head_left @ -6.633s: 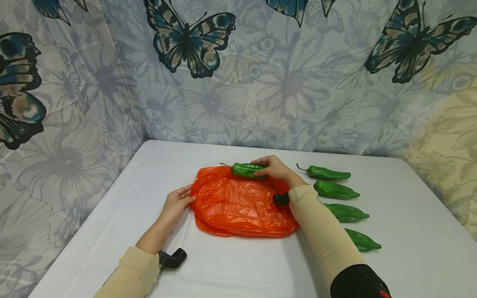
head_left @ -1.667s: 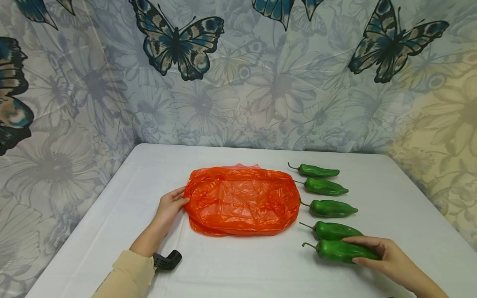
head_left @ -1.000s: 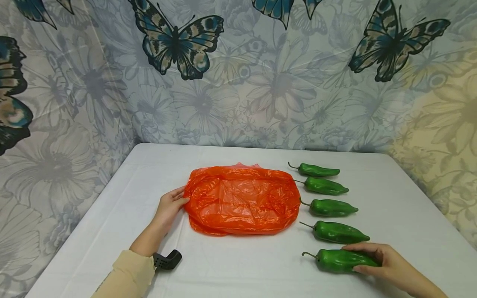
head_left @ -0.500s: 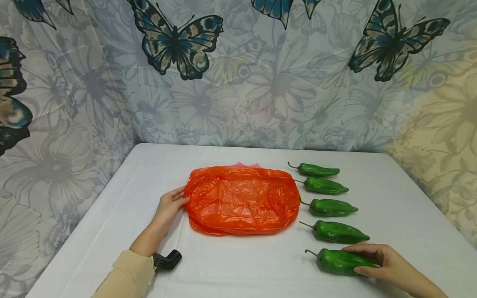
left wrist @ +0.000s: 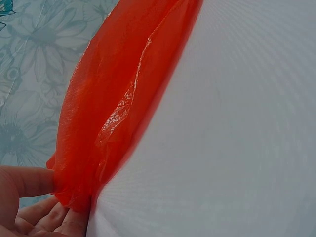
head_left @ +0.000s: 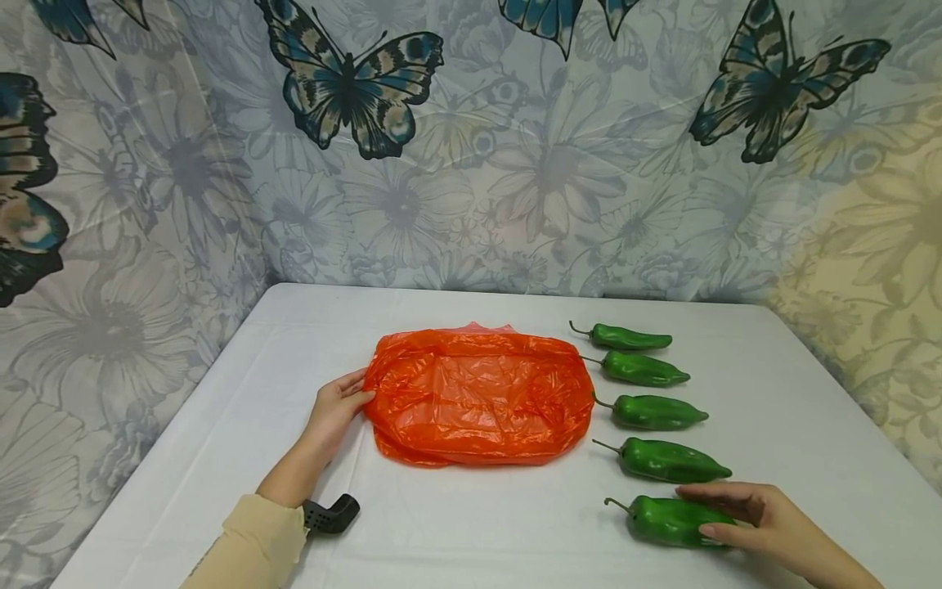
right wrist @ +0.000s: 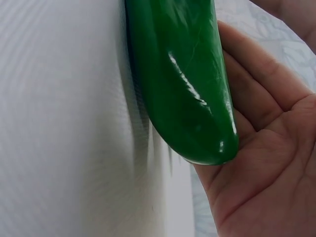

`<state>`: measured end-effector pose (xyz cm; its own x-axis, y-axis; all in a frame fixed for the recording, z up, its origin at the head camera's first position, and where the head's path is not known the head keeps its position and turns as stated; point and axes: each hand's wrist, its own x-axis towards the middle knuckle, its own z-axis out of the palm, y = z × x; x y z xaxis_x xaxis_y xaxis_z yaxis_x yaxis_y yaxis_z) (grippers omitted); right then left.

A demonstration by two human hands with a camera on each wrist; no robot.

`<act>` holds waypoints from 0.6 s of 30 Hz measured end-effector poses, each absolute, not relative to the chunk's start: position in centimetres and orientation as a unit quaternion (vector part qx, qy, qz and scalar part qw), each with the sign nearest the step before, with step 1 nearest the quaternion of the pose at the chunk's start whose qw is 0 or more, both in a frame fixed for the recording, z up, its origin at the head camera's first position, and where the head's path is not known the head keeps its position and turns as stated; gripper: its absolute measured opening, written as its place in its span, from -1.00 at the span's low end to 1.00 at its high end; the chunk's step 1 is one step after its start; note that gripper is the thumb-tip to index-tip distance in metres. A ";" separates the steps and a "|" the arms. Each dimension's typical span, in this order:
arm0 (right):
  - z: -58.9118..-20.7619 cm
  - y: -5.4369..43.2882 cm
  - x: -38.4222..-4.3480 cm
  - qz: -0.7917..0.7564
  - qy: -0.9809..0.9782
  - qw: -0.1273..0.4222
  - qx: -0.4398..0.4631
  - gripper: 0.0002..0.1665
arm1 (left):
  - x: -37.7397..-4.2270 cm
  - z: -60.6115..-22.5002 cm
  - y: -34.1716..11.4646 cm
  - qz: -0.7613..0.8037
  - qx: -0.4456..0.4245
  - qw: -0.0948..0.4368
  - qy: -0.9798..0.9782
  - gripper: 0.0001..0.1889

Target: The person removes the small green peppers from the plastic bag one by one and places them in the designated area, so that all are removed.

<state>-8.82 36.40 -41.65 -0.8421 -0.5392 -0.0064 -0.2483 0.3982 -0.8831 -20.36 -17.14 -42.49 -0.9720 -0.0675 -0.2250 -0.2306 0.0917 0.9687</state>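
At the middle of the white table lies an orange-red plastic bag, crinkled and spread flat. My left hand pinches its left edge; the left wrist view shows the thumb and fingers on either side of the film. Front right, my right hand holds a green pepper by its tip end, thumb on the near side and fingers on the far side. The pepper's curved stem points left. From the right wrist, its glossy rounded tip shows close against the palm, beside the white cloth.
Behind the held pepper, more green peppers lie in a row, stems to the left: the nearest pepper, then a pepper, another and the farthest. A butterfly-print cloth hangs behind the table.
Earlier my right hand held a pepper over the bag's far edge. Later it held one at the row's front, which has shifted toward me and slightly right. My left hand stays on the bag.
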 end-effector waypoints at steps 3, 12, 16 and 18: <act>-41.5 36.5 -8.7 -0.502 0.819 0.155 -0.229 -0.59 | -20.4 -42.5 -17.1 0.664 -0.101 0.062 0.738 -0.46; -40.6 36.9 -8.3 -0.528 0.808 0.167 -0.203 -0.57 | -20.4 -42.7 -16.9 0.670 -0.100 0.061 0.733 -0.46; -40.1 36.8 -8.6 -0.519 0.806 0.162 -0.233 -0.55 | -20.2 -42.2 -16.8 0.677 -0.110 0.067 0.725 -0.38; -39.5 36.8 -8.9 -0.499 0.817 0.165 -0.237 -0.54 | -20.1 -41.8 -16.9 0.673 -0.109 0.065 0.729 -0.31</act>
